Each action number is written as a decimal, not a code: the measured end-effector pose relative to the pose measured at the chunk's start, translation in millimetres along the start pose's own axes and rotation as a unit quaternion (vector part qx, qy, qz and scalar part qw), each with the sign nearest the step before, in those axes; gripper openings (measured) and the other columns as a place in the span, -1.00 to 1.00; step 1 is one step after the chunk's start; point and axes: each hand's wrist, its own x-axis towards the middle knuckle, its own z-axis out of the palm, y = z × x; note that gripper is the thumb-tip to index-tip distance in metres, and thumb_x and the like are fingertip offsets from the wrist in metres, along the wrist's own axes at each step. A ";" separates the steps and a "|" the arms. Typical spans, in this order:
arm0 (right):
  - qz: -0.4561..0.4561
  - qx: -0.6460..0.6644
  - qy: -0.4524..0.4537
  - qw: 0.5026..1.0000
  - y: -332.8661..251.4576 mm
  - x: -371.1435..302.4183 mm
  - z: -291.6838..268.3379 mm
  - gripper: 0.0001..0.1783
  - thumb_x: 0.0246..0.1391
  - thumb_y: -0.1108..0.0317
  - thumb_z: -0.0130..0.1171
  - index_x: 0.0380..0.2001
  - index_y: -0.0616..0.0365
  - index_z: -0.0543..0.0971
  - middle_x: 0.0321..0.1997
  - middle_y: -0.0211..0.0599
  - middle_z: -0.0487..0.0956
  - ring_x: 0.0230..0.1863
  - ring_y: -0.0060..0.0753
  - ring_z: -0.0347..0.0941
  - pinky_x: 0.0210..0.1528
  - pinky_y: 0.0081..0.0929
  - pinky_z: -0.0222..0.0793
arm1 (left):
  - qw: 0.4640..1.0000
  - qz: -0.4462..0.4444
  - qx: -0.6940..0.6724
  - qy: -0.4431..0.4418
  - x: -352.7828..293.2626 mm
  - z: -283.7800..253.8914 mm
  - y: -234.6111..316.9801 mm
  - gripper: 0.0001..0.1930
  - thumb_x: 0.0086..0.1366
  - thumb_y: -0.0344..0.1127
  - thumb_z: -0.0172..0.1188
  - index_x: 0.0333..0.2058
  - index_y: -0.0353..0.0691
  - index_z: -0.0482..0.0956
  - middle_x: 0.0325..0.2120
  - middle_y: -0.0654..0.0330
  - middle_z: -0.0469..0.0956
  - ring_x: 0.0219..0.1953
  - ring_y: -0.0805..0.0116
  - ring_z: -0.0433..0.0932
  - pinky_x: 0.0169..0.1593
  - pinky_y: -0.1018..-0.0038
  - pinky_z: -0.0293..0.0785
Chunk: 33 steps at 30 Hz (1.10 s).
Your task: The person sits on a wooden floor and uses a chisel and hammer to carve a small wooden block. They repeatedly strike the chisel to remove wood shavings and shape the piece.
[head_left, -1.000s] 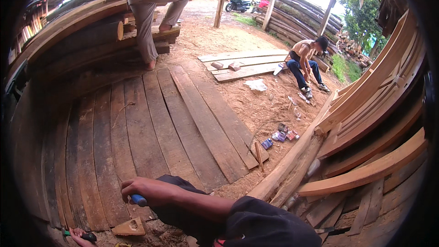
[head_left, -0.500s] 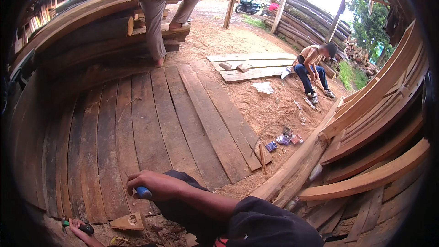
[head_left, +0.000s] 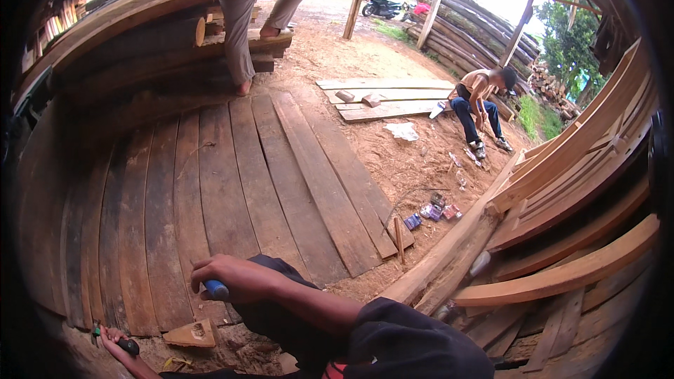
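At the lower left, my left hand [head_left: 114,340] is closed round a hammer [head_left: 128,346] with a black-and-green handle. Its head is mostly hidden beyond the fingers. My right hand [head_left: 235,277], wrist bent, grips a tool by its blue handle [head_left: 216,290]. Only a thin bit of the tool shows past the knuckles, so its kind is unclear. Between the two hands a wedge-shaped wood block [head_left: 191,335] with a rough hollow cut in its face lies on the ground, touched by neither.
Wide dark planks [head_left: 232,189] lie side by side ahead. Curved timbers [head_left: 562,277] and a long beam [head_left: 449,260] stand at right. One person [head_left: 242,21] stands by stacked timber at far left; another [head_left: 481,105] sits beside boards. Small packets [head_left: 432,210] lie on the dirt.
The left hand with the hammer has risen slightly and turned, hiding more of the hammer's head. My right hand keeps its grip on the blue handle, and the view has shifted a little.
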 end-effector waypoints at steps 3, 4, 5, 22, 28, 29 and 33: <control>0.000 0.007 -0.001 1.000 -3.1 2.2 -1.2 -0.82 0.00 0.38 0.25 -0.30 0.17 0.56 -0.21 -0.17 0.54 -0.12 0.00 0.48 -0.07 -0.18 0.35 | 0.998 -0.034 -0.055 -0.003 21.4 -13.4 1.2 -0.70 0.41 -0.26 0.02 -0.51 -0.09 0.18 -0.71 0.40 0.09 -0.72 0.62 0.11 -0.63 0.63 0.12; 0.002 0.008 -0.002 1.000 -4.8 1.8 -2.3 -0.82 0.00 0.38 0.25 -0.30 0.16 0.56 -0.21 -0.17 0.54 -0.12 -0.01 0.49 -0.07 -0.18 0.35 | 0.997 -0.034 -0.062 -0.012 27.7 -17.9 -0.7 -0.70 0.41 -0.26 0.02 -0.50 -0.09 0.17 -0.71 0.41 0.09 -0.72 0.62 0.11 -0.64 0.63 0.11; -0.001 0.003 -0.002 1.000 -5.1 1.4 -2.8 -0.82 0.00 0.38 0.26 -0.30 0.16 0.56 -0.21 -0.17 0.54 -0.12 -0.01 0.49 -0.07 -0.18 0.35 | 0.997 -0.034 -0.070 -0.022 33.2 -22.4 -3.4 -0.70 0.41 -0.25 0.02 -0.50 -0.10 0.17 -0.71 0.41 0.09 -0.72 0.62 0.11 -0.64 0.64 0.10; 0.000 0.002 0.004 1.000 -2.0 0.7 -1.4 -0.81 -0.03 0.38 0.27 -0.31 0.18 0.57 -0.23 -0.14 0.54 -0.13 0.01 0.50 -0.09 -0.17 0.36 | 0.994 -0.093 0.010 -0.061 47.8 -34.8 -4.1 -0.64 0.33 -0.15 -0.05 -0.67 0.09 0.14 -0.80 0.45 0.12 -0.76 0.55 0.16 -0.68 0.57 0.14; 0.009 -0.006 0.003 1.000 -0.6 0.2 -1.0 -0.81 -0.03 0.38 0.28 -0.31 0.17 0.57 -0.23 -0.16 0.54 -0.14 0.01 0.49 -0.09 -0.15 0.35 | 0.999 -0.016 0.023 0.019 26.5 -17.0 -10.7 -0.68 0.42 -0.16 -0.01 -0.49 -0.09 0.17 -0.75 0.43 0.11 -0.75 0.62 0.12 -0.67 0.59 0.12; 0.007 -0.007 0.004 1.000 -0.1 0.1 -1.0 -0.81 -0.03 0.37 0.28 -0.31 0.17 0.57 -0.23 -0.16 0.54 -0.14 0.00 0.49 -0.09 -0.16 0.35 | 0.999 -0.001 0.030 0.031 24.4 -14.4 -11.6 -0.69 0.42 -0.16 -0.01 -0.48 -0.08 0.18 -0.75 0.43 0.11 -0.75 0.62 0.12 -0.68 0.60 0.13; 0.004 -0.009 0.006 1.000 0.4 -0.4 -0.9 -0.81 -0.02 0.37 0.27 -0.30 0.16 0.57 -0.22 -0.17 0.54 -0.13 -0.01 0.49 -0.08 -0.16 0.35 | 0.999 -0.028 0.029 0.003 26.3 -16.9 -8.6 -0.69 0.42 -0.14 0.00 -0.48 -0.09 0.20 -0.76 0.42 0.12 -0.76 0.60 0.13 -0.67 0.60 0.18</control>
